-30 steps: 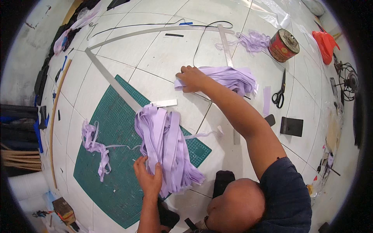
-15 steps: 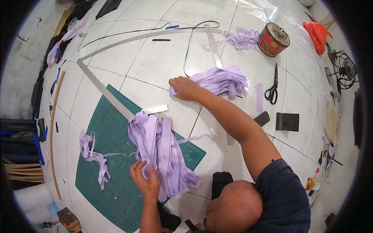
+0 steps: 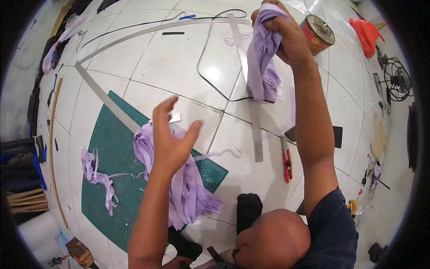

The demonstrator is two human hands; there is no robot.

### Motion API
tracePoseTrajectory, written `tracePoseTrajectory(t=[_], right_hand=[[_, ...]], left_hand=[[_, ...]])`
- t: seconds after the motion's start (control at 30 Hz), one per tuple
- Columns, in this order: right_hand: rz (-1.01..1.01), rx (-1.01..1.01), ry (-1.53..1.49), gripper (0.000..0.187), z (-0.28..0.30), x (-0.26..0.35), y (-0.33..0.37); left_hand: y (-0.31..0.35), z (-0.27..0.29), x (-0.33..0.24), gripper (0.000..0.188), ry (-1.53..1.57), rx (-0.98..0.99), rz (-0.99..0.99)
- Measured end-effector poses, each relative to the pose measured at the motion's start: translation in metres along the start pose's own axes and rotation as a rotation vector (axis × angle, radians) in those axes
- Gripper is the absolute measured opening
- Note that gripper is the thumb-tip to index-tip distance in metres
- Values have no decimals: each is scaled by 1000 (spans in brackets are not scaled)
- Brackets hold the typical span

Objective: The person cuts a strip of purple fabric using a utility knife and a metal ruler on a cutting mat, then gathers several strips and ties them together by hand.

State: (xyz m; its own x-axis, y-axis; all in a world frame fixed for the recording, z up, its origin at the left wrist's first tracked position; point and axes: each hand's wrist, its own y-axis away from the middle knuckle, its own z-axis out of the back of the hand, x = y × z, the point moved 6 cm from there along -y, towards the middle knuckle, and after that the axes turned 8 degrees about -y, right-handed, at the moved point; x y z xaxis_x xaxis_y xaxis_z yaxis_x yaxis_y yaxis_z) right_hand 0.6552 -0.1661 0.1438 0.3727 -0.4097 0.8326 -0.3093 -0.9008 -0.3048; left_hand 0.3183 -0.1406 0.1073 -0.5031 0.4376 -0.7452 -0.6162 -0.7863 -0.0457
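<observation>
My right hand (image 3: 286, 38) is raised at the top of the view, shut on a bundle of lilac fabric strips (image 3: 264, 67) that hangs down from it. My left hand (image 3: 172, 139) hovers open, fingers spread, just above a larger pile of lilac strips (image 3: 190, 195). That pile lies on the right corner of a green cutting mat (image 3: 118, 188) on the white tiled floor. A smaller tangle of lilac strips (image 3: 96, 175) rests on the mat's left side.
A straight metal ruler (image 3: 251, 107) and a long metal strip (image 3: 105, 101) lie on the tiles, with a curved ruler (image 3: 148, 31) and a black cable (image 3: 210, 76) beyond. A red-handled cutter (image 3: 286, 163), a black pouch (image 3: 337, 136) and a round red tin (image 3: 319, 33) sit at the right.
My right hand has lifted its bundle of strips off the floor, high into the air. My left hand has come off the pile on the mat and opened.
</observation>
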Motion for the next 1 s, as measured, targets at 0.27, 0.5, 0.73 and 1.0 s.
tracePoseTrajectory(t=[0.27, 0.5, 0.73, 1.0], right_hand=[[-9, 173, -221, 24, -118, 67, 24], [-407, 532, -896, 23, -256, 43, 26], [-363, 236, -1080, 23, -288, -40, 47], [-177, 321, 589, 46, -231, -246, 76]], left_hand=[[-53, -42, -122, 126, 149, 84, -426], [22, 35, -85, 42, 208, 24, -37], [146, 145, -42, 60, 42, -71, 138], [187, 51, 75, 69, -498, 166, 690]])
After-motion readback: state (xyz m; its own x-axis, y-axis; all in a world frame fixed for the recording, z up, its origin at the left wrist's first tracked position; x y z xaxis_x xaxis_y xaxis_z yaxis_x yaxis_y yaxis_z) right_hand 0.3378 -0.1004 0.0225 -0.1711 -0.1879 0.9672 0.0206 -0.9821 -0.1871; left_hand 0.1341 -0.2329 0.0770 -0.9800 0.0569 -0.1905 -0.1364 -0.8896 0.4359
